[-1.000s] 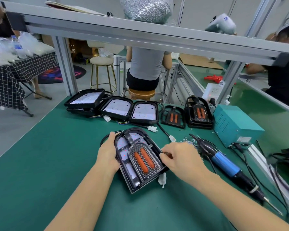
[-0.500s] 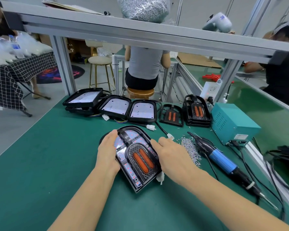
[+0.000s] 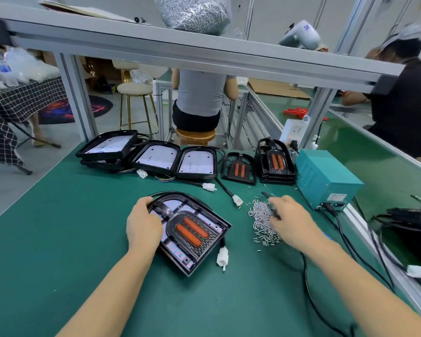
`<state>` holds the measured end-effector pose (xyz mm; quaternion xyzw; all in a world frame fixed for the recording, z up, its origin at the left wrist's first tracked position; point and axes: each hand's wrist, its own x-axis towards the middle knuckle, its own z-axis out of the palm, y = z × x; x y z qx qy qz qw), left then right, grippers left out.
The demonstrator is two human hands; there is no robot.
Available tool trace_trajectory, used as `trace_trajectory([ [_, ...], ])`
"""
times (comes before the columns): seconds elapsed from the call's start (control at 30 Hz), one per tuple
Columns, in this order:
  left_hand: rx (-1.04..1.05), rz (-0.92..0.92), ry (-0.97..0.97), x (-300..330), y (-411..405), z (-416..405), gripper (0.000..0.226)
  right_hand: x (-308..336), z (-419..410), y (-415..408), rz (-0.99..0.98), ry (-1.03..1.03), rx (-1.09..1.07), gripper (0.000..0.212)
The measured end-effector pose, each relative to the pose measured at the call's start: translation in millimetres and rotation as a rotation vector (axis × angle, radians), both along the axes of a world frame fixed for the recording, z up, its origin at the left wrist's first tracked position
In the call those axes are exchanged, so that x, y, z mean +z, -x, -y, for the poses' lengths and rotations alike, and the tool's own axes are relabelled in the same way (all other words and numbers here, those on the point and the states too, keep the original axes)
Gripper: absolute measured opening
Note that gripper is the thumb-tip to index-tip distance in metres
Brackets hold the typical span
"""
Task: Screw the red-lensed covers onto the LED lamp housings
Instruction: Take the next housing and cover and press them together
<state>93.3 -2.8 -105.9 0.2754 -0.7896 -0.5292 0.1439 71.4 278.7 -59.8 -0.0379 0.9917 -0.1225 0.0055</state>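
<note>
1. left hand (image 3: pixel 144 224) rests on the left edge of the lamp housing (image 3: pixel 204 254), fingers curved over its rim, holding it on the green table (image 3: pixel 58 239).
2. right hand (image 3: pixel 292 222) is to the right, over the pile of screws (image 3: pixel 261 221); fingers bent down into it, but i cannot tell whether it pinches one.
3. red-lensed cover (image 3: pixel 192 231) sits in the housing, between the two hands.
4. more housings (image 3: pixel 156 159) and spare covers (image 3: pixel 276 161) lie at the far side, beside a teal box (image 3: pixel 323 178).
</note>
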Motion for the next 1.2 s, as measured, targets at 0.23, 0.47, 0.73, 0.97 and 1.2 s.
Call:
trace_trajectory([
  [0.23, -0.009, 0.039, 0.2, 0.7, -6.3, -3.1, 0.055, 4.8, -56.2, -1.1, 0.227, 0.0, -0.231, 0.055],
  [0.47, -0.129, -0.377, 0.695, 41.3, -11.6, -43.9, 0.024, 2.9, -79.4, -1.9, 0.227, 0.27, -0.316, 0.033],
  [0.73, -0.97, -0.132, 1.123, 31.2, -25.1, -145.9, 0.018, -9.0, -72.3, 0.1, 0.268, 0.094, -0.32, 0.049],
  [0.97, -0.9, 0.096, 0.995, 16.3, -32.1, -165.5, 0.02, -14.9, -69.3, 3.7, 0.236, 0.09, -0.343, 0.062],
  [1.2, -0.859, 0.117, 0.975, 13.5, -27.3, -168.1, 0.026, -14.5, -71.5, 11.2, 0.256, 0.094, -0.295, 0.068],
])
